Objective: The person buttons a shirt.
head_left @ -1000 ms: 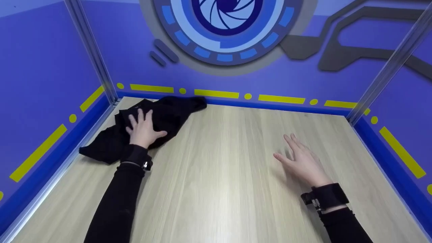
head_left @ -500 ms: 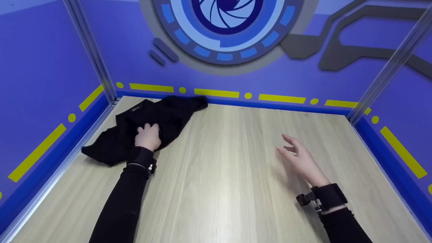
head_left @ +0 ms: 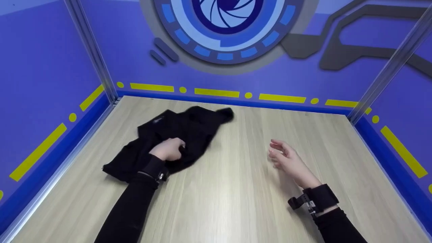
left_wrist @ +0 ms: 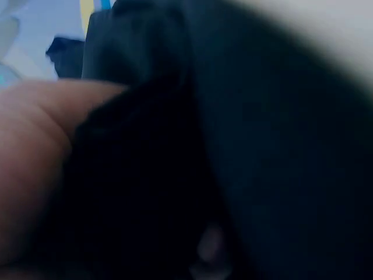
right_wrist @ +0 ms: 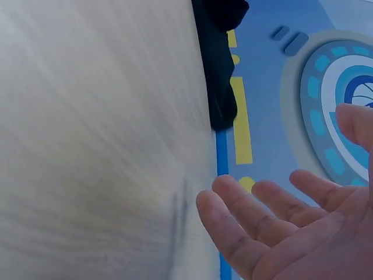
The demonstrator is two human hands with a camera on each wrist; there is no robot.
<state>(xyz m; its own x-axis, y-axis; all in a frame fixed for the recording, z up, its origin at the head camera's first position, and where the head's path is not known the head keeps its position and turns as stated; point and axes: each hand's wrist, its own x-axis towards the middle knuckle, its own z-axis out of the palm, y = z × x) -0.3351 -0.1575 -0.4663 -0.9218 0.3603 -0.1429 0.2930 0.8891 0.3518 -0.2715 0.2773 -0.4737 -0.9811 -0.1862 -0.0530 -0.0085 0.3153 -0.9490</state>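
A crumpled black garment [head_left: 199,126] with a small light mark near its upper left edge lies on the left half of the wooden table. My left hand [head_left: 167,149] grips a bunch of its cloth near the middle of the front side. In the left wrist view dark cloth [left_wrist: 280,134] fills most of the picture, and part of the hand [left_wrist: 35,157] shows at the left with folds beside it. My right hand [head_left: 286,161] is held over the right part of the table, fingers loosely bent and holding nothing. The right wrist view shows its relaxed fingers [right_wrist: 239,224] apart from the garment [right_wrist: 218,70].
The wooden table [head_left: 229,195] is enclosed by a blue back wall [head_left: 263,74] and blue side walls with yellow dashes. Metal posts [head_left: 91,50] stand in the back corners. Both wrists wear black bands [head_left: 324,197].
The left hand, spread flat on the garment at first, has closed on the cloth and dragged it right and toward me. My right hand has shifted slightly left, its fingers more bent.
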